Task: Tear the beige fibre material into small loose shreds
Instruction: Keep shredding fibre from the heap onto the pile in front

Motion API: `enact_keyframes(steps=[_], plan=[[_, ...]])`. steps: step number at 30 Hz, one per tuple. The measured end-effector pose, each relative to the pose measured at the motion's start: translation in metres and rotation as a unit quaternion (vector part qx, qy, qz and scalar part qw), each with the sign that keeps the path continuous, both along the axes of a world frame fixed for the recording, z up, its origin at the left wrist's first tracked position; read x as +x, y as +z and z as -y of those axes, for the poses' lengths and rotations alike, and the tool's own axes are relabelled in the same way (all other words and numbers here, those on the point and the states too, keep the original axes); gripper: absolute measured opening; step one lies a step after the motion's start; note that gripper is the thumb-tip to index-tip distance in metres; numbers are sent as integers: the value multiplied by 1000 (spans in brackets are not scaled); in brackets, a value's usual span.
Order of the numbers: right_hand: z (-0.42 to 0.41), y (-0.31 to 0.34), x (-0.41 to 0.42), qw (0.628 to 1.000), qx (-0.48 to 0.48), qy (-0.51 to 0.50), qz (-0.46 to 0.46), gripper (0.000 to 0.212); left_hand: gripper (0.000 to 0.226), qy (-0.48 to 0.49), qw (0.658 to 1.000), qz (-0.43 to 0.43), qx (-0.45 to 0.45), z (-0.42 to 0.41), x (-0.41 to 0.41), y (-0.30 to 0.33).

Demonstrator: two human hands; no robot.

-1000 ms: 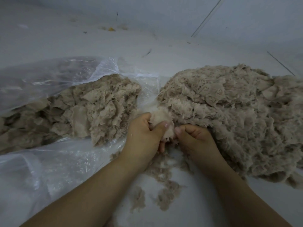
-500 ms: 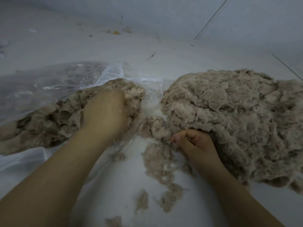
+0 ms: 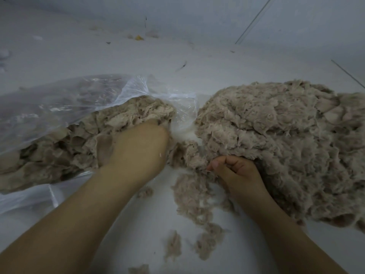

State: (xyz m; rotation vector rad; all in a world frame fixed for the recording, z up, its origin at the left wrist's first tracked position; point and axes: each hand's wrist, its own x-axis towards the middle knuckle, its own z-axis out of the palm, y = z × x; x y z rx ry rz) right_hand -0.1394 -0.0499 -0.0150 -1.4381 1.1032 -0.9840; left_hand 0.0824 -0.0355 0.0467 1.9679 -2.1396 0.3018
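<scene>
The left hand [image 3: 138, 143] is sunk into the unshredded beige fibre [image 3: 65, 147] in the clear plastic bag [image 3: 59, 99] at 9 o'clock, fingers hidden, grip unreadable. The right hand [image 3: 235, 171] is curled, apparently empty, beside the shredded pile [image 3: 276, 139] at 3 o'clock, which is cropped.

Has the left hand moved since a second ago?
Yes. The left hand left the right hand and went left into the clear plastic bag's fibre.

Beside the clear plastic bag [image 3: 59, 99], the left hand [image 3: 138, 143] digs into its coarse fibre chunks [image 3: 65, 147] while the right hand [image 3: 235, 173], fingers curled, rests against the shredded fibre heap [image 3: 276, 139] beyond the bag's mouth.
</scene>
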Motion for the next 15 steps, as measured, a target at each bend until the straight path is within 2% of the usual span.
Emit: enact_keyframes(steps=[1,3,5,8,12,15], plan=[[0,0,0,1000,3,0,3,24,27,-19,1000,-13,-15,0,-6,1],[0,1,0,1000,2,3,2,24,24,-36,999,-31,17,2,-18,-4],[-1,2,0,1000,-4,4,2,24,26,-9,997,-34,63,3,-28,-15],[-2,4,2,1000,-18,0,2,26,29,27,996,-44,71,3,-34,-27],[-5,6,1,998,-55,23,-7,23,15,-7,986,-114,124,4,-37,-20],[-7,9,1,996,-77,41,-4,16,10,-52,978,-188,70,-3,-42,-15]])
